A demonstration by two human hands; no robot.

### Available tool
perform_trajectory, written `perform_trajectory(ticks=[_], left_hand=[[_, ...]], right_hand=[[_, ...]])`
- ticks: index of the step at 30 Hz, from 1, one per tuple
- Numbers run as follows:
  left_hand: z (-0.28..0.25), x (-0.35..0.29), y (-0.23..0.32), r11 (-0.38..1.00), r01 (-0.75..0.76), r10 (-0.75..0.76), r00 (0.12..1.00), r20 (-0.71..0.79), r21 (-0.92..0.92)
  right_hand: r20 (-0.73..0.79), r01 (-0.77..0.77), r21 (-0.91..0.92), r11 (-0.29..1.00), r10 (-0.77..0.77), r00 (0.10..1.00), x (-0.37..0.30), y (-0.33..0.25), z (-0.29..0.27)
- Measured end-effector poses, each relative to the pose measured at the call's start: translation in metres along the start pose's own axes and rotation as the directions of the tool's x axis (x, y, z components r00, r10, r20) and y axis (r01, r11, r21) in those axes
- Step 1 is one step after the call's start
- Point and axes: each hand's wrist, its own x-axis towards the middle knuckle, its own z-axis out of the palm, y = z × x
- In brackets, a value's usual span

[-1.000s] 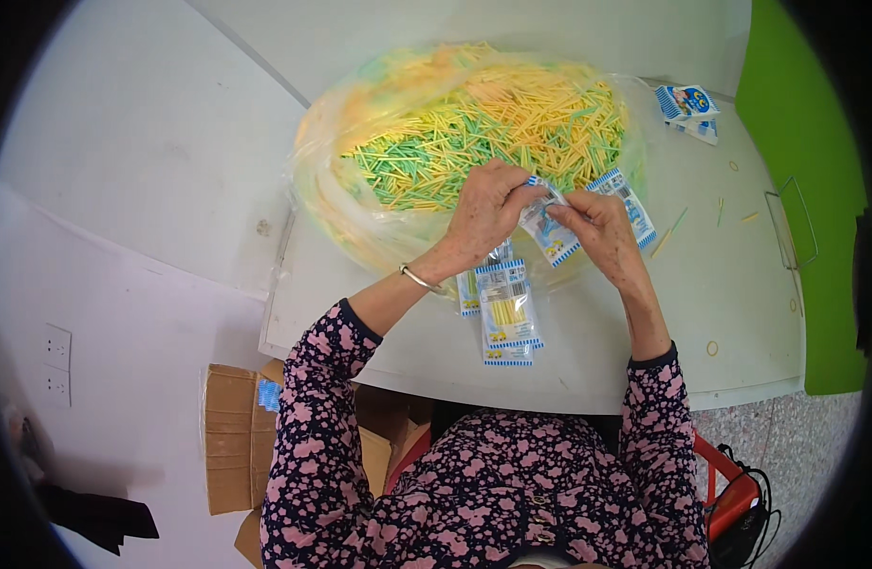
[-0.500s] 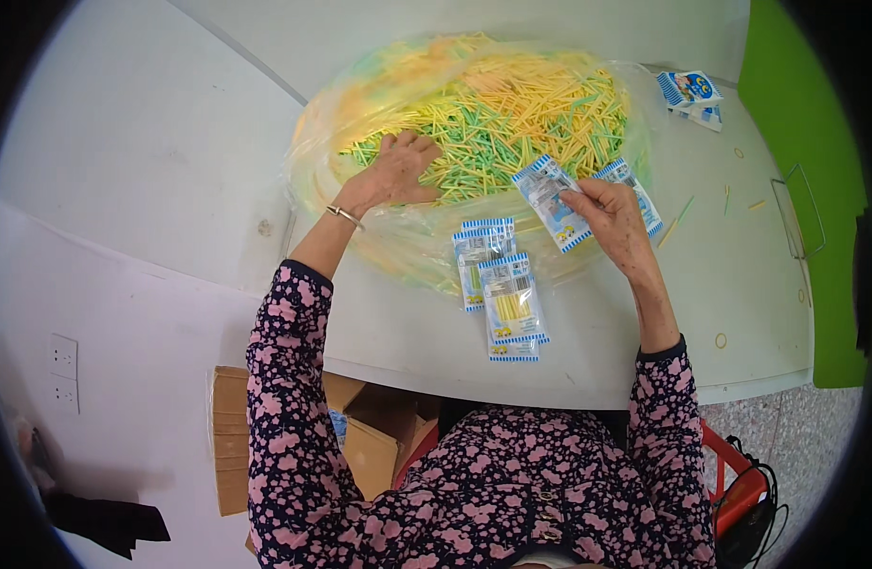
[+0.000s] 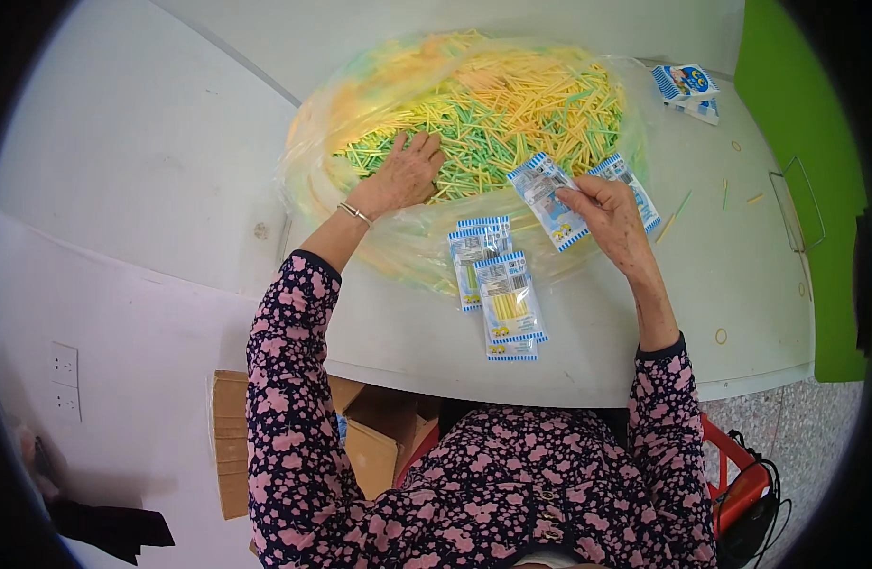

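Note:
A large clear plastic bag (image 3: 313,142) lies opened on the table, heaped with thin yellow, green and orange sticks (image 3: 512,114). My left hand (image 3: 403,175) is at the near left of the heap, its fingers curled down among the sticks; the fingertips are hidden. Pinched between thumb and fingers of my right hand (image 3: 607,213) is a small clear and blue packet (image 3: 547,194), tilted over the bag's near edge. Another such packet (image 3: 635,190) shows behind that hand. Between my arms lie several overlapping packets (image 3: 510,299), with sticks inside the top one.
More blue packets (image 3: 687,90) lie at the far right, by a green panel (image 3: 801,142). Loose sticks (image 3: 673,218) and rubber bands (image 3: 721,336) are scattered on the right of the table, near a metal wire stand (image 3: 806,204). Cardboard boxes (image 3: 370,455) stand below the table edge.
My left hand has moved slightly right, its fingers and thumb drawing in from spread to curled among the sticks. My right hand keeps the packet in nearly the same place.

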Motion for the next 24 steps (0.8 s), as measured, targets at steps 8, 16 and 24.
perform_trajectory(ticks=[8,16,24], left_hand=[[0.009,-0.007,0.006,0.998,0.053,-0.046,0.984,-0.175,0.038],[-0.005,-0.008,0.003,0.896,0.242,-0.379,0.855,-0.353,-0.373],[-0.035,0.017,-0.009,-0.545,-0.033,-0.548,0.771,0.326,-0.838]], right_hand=[[-0.040,0.038,0.047,0.998,-0.036,0.999,0.003,0.006,0.000],[-0.033,0.007,0.089,0.996,-0.004,0.999,0.005,0.003,0.004],[-0.025,-0.081,0.339,0.937,0.095,0.995,0.017,0.001,0.021]])
